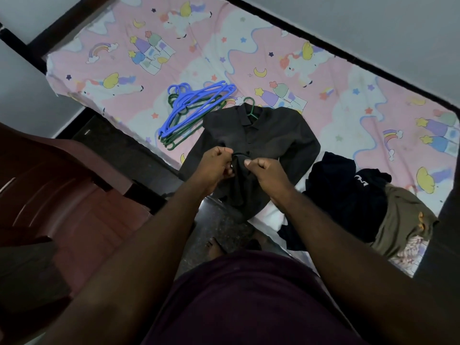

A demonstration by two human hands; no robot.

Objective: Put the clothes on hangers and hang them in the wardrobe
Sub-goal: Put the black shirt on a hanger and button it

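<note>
A dark grey shirt lies spread face-up on the bed, its lower part hanging over the near edge, with a green hanger inside it whose hook pokes out at the collar. Both hands meet at the shirt's front placket, close together. The left hand has its fingers curled in, pinching the fabric at the placket; the right hand is likewise curled, thumb pressed on top, pinching the opposite edge of the cloth. Just left of the shirt a stack of blue and green hangers rests on the unicorn-print sheet. To the right, a heap of clothes, dark and olive, sits at the bed's edge.
</note>
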